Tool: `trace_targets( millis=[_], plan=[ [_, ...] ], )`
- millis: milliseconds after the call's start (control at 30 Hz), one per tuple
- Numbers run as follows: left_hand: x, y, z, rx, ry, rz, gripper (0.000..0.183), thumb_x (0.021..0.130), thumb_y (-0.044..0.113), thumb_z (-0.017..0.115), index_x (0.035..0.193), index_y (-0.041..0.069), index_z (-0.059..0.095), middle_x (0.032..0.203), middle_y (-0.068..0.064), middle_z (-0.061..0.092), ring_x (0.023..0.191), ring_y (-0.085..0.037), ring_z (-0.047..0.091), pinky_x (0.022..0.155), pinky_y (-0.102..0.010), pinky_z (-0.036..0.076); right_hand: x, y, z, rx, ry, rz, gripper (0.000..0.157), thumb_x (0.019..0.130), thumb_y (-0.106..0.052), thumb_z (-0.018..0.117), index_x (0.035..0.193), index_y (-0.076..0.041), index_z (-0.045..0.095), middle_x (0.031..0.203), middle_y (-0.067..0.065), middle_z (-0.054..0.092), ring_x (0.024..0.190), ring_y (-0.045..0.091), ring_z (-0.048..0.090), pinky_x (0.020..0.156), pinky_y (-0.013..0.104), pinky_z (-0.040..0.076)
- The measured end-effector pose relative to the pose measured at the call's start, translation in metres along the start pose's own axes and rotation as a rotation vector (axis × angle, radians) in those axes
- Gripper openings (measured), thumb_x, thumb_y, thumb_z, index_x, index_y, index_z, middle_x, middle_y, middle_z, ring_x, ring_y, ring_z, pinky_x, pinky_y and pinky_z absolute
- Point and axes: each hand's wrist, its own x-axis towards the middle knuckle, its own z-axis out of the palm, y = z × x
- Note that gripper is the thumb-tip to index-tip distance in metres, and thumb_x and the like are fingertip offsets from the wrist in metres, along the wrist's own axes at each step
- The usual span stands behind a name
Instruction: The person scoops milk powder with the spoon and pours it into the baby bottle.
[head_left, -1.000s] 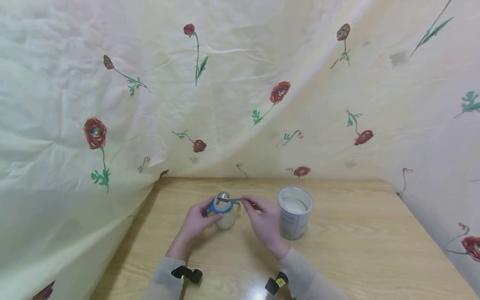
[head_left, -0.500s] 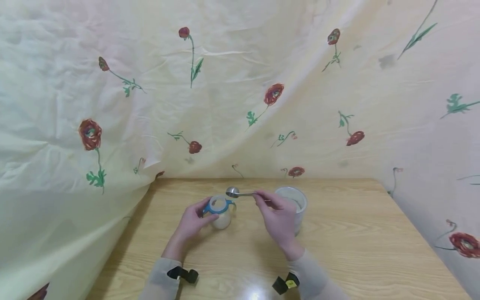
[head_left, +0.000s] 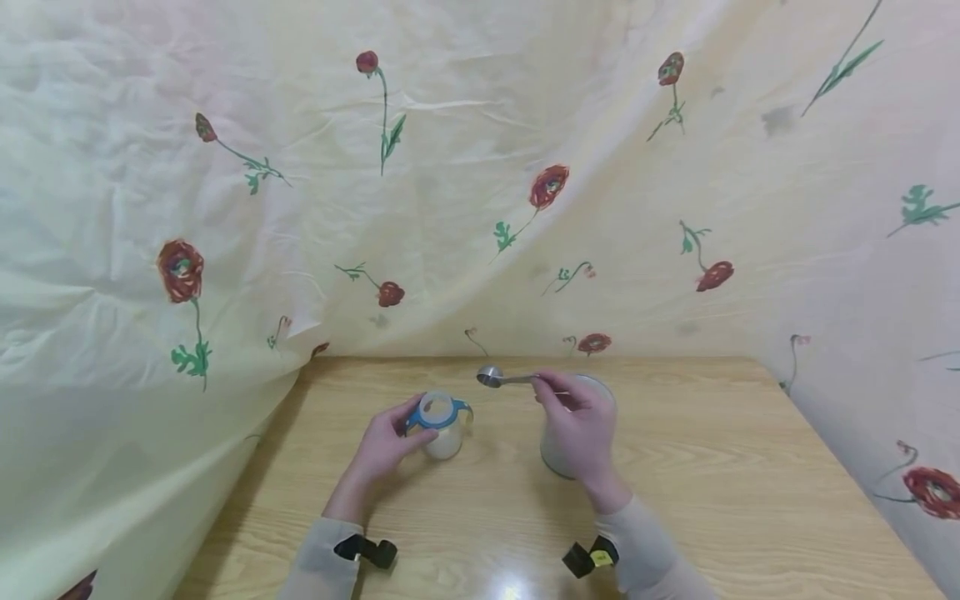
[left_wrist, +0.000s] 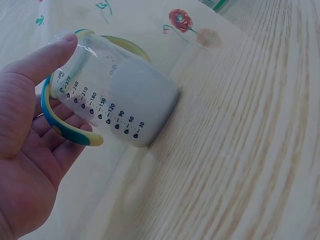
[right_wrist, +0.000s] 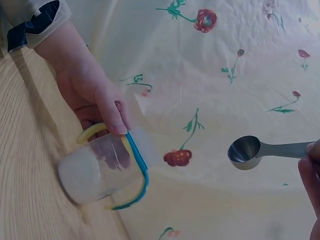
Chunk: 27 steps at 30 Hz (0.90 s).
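Observation:
A clear baby bottle (head_left: 444, 443) with a blue collar and two curved handles stands upright on the table, its mouth uncovered. White contents fill its lower part, beside the printed scale in the left wrist view. My left hand (head_left: 386, 442) grips it at the collar, thumb on the near side and fingers behind. Between thumb and fingertips, my right hand (head_left: 583, 429) pinches the handle of a metal measuring spoon (head_left: 491, 377). The spoon's bowl (right_wrist: 245, 153) points left and looks empty inside. Behind the right hand, a whitish tin (head_left: 553, 454) is partly covered.
The wooden table (head_left: 720, 467) reaches back to a hanging cloth (head_left: 465, 208) printed with red flowers, which also drapes down the left and right sides. Black wrist cameras (head_left: 366, 550) are strapped over both sleeves.
My right hand has carried the measuring spoon from over the bottle's mouth up and to the right, and now overlaps the tin. The left hand keeps its hold on the bottle.

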Motion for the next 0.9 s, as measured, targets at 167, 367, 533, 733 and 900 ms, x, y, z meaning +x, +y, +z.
trace_targets(
  millis=[167, 367, 533, 733, 900],
  plan=[
    [0.001, -0.001, 0.001, -0.007, 0.0, 0.02, 0.07, 0.093, 0.032, 0.086, 0.155, 0.015, 0.058, 0.159, -0.006, 0.055, 0.15, -0.03, 0.047, 0.125, -0.053, 0.034, 0.0, -0.002, -0.017, -0.019, 0.028, 0.172, 0.014, 0.089, 0.017, 0.076, 0.101, 0.009, 0.079, 0.094, 0.024, 0.078, 0.078, 0.006, 0.075, 0.072, 0.02, 0.064],
    [0.0, -0.002, 0.0, -0.008, 0.012, 0.014, 0.069, 0.094, 0.029, 0.086, 0.155, 0.013, 0.058, 0.158, -0.007, 0.056, 0.149, -0.031, 0.048, 0.125, -0.054, 0.034, 0.007, -0.002, -0.049, -0.108, 0.081, 0.294, 0.011, 0.094, 0.007, 0.078, 0.105, 0.006, 0.08, 0.097, 0.007, 0.082, 0.076, 0.005, 0.075, 0.074, 0.019, 0.063],
    [0.0, -0.002, -0.001, -0.009, 0.01, 0.0, 0.07, 0.093, 0.03, 0.086, 0.155, 0.014, 0.058, 0.159, -0.007, 0.055, 0.15, -0.031, 0.046, 0.125, -0.054, 0.033, 0.012, 0.002, -0.081, -0.166, 0.127, 0.36, 0.012, 0.097, 0.002, 0.078, 0.108, 0.007, 0.08, 0.094, -0.007, 0.081, 0.074, 0.005, 0.074, 0.072, 0.016, 0.062],
    [0.0, -0.001, -0.001, 0.01, 0.013, -0.006, 0.071, 0.094, 0.033, 0.086, 0.156, 0.014, 0.057, 0.16, -0.007, 0.054, 0.151, -0.032, 0.046, 0.125, -0.055, 0.034, 0.013, 0.009, -0.106, -0.322, -0.015, 0.416, 0.015, 0.098, -0.009, 0.08, 0.111, -0.002, 0.083, 0.097, 0.0, 0.082, 0.077, 0.004, 0.074, 0.071, 0.015, 0.06],
    [0.0, -0.001, -0.001, 0.012, 0.009, -0.018, 0.071, 0.093, 0.038, 0.086, 0.155, 0.018, 0.058, 0.16, -0.003, 0.054, 0.15, -0.03, 0.046, 0.125, -0.053, 0.035, 0.01, 0.022, -0.11, -0.485, -0.235, 0.265, 0.014, 0.094, -0.003, 0.081, 0.108, -0.003, 0.084, 0.097, 0.009, 0.082, 0.077, 0.005, 0.073, 0.068, 0.012, 0.059]
  ],
)
